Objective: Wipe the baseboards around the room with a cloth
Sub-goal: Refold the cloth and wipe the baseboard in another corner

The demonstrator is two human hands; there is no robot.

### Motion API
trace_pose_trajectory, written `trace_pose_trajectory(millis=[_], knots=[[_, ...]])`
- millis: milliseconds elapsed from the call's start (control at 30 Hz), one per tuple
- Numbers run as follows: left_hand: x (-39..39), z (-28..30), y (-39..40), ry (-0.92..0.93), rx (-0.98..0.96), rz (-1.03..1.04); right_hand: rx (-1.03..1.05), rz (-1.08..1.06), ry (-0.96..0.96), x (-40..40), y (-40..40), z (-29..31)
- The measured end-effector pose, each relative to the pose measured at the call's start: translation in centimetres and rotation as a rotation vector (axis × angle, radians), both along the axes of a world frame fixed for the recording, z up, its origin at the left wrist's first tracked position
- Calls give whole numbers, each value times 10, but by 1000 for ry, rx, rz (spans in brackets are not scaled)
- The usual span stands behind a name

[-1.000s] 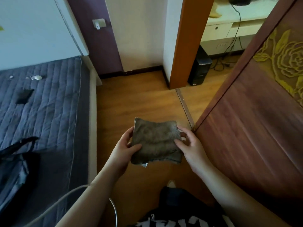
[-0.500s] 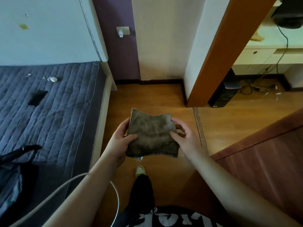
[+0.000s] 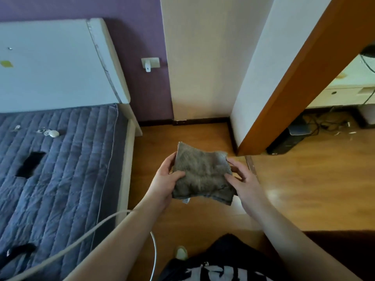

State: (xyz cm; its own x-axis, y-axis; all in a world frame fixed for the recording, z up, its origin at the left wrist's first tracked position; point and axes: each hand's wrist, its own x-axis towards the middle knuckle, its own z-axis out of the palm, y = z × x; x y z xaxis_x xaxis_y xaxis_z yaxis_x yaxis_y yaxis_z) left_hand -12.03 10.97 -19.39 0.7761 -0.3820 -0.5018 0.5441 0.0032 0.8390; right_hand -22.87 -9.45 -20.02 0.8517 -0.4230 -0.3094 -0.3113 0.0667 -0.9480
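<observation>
A folded grey-brown cloth (image 3: pixel 202 173) is held flat in front of me, above the wooden floor. My left hand (image 3: pixel 165 180) grips its left edge, thumb on top. My right hand (image 3: pixel 241 180) pinches its right edge, thumb on top and fingers underneath. A dark baseboard (image 3: pixel 200 120) runs along the foot of the white wall ahead and continues under the purple wall to the left. It turns the corner and runs toward me along the wall's side (image 3: pixel 232 136) to the orange door frame.
A bed (image 3: pixel 60 169) with a blue quilted cover and white headboard fills the left. An orange door frame (image 3: pixel 294 82) stands at right, with a dark computer case (image 3: pixel 288 140), cables and a white desk beyond. A white cable (image 3: pixel 81 232) crosses my left arm.
The view has swung left and moved forward; the brown door panel has left the frame. Both hands still hold the cloth the same way, now closer to the far wall.
</observation>
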Motion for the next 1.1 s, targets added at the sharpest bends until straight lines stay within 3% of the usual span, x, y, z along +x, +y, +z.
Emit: trace_pose_trajectory(millis=[467,733,1100], knots=[[170,-16,-145,34,61,12,423,-56,112,175,-149,-23],[251,-48,-170,108,32,103,548,-113,91,267,-173,-36],[384,-111,-208,164,95,-37,673,-428,40,360,-189,-99]])
